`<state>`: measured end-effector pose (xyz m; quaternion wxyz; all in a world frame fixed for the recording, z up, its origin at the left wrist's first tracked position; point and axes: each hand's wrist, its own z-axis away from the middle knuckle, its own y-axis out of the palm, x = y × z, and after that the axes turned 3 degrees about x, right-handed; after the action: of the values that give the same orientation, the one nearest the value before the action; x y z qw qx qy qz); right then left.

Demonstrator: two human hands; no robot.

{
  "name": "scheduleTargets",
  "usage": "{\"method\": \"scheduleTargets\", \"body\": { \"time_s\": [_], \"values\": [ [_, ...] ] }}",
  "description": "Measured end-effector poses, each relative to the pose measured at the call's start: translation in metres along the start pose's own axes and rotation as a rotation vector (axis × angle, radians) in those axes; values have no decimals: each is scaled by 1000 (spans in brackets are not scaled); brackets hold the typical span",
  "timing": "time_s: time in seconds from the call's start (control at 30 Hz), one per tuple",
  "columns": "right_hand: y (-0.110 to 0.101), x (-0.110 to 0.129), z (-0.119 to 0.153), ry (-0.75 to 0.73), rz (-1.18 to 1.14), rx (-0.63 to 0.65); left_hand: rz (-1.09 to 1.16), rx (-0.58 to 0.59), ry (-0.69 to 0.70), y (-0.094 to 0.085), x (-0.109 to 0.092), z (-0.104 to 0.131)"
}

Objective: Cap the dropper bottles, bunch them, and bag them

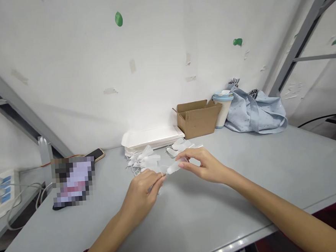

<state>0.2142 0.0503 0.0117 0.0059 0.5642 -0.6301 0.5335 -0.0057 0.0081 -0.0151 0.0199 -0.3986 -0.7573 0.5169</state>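
Note:
My right hand (203,165) pinches a small translucent white tube-like piece (174,167) between thumb and fingers. Its narrow end points left, toward my left hand (146,189). The left fingers are pinched together close to that end, and what lies between them is too small to make out. Just behind the hands lies a pile of similar translucent pieces (147,158) with thin grey cords. More such pieces (182,143) lie beyond my right hand, partly hidden by it.
A stack of flat white cards or boxes (154,136) lies against the wall. To its right stand an open cardboard box (200,121), a cup with a blue lid (223,108) and a light blue cloth bag (256,112). A blurred-out phone-like object (75,180) and another phone (99,154) lie left.

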Motion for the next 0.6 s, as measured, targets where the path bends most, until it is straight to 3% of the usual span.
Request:
{"method": "scheduleTargets", "body": {
  "time_s": [0.23,0.6],
  "values": [
    [3,3,3,-119,95,-12,22,-9,12,-1,-3,1],
    [6,3,3,-268,136,-15,209,73,-107,-4,-11,1]
  ]
}}
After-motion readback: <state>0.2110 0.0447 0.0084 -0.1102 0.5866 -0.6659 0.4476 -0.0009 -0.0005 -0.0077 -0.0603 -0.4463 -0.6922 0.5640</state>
